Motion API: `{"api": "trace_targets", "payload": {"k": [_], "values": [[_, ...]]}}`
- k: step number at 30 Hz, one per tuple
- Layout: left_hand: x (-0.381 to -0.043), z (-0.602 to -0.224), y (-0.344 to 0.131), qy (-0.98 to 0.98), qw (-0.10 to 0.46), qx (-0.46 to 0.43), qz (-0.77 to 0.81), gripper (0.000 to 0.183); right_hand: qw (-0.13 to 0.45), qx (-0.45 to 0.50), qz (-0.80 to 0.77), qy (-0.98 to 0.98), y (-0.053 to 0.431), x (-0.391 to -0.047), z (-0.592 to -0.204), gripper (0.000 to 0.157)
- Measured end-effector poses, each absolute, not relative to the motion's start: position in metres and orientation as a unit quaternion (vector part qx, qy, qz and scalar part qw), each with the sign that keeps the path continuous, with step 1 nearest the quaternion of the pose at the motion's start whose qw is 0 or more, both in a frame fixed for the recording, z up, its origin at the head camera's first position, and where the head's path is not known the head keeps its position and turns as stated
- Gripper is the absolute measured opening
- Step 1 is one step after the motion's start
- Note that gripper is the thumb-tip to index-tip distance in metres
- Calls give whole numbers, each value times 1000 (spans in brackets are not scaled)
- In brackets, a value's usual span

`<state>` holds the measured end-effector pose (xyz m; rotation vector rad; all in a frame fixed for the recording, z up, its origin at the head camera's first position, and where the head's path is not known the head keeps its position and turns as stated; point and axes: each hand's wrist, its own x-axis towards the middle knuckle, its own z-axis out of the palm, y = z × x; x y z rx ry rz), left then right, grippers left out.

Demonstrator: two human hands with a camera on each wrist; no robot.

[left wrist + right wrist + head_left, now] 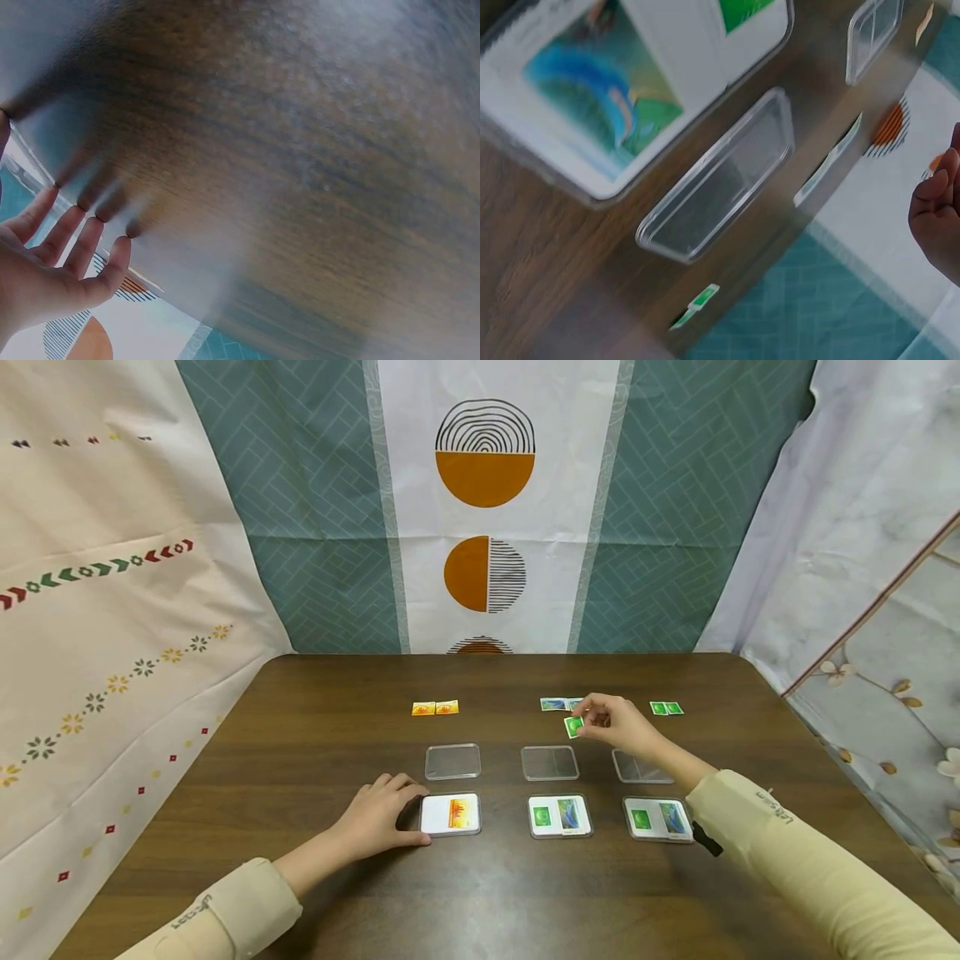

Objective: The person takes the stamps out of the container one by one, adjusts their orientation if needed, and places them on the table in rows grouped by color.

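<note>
My right hand (617, 722) pinches a small green picture card (572, 727) over the table, in front of a pair of blue-green picture cards (553, 704) that it partly hides. My left hand (386, 814) holds the left end of a clear plastic case (450, 835), thumb and forefinger at its corners. That case contains a white sheet with one orange picture card (458, 813). In the left wrist view the left fingers (88, 240) reach down to the tabletop. The right wrist view shows part of the right hand (937, 214), but not the card.
Two more cases, the middle one (560, 836) and the right one (658, 839), each contain a green and a blue-green card. Behind stand three clear lids or trays: left (453, 762), middle (550, 763), right (636, 768). Orange cards (435, 708) and green cards (666, 708) lie farther back.
</note>
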<state>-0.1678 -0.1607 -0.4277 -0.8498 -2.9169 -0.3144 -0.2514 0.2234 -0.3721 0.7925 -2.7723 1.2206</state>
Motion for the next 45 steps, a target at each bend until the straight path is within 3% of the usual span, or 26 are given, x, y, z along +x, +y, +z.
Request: {"api": "trace_targets", "payload": {"k": [25,45], "values": [[-164,-425,-155,-959,28,-260,-112,62,64,164,319,-931,299,-286,-370,21],[-166,-427,-157,-958,35,-265,-108,64,29,132,258,-957,321,-313,-382,17]]}}
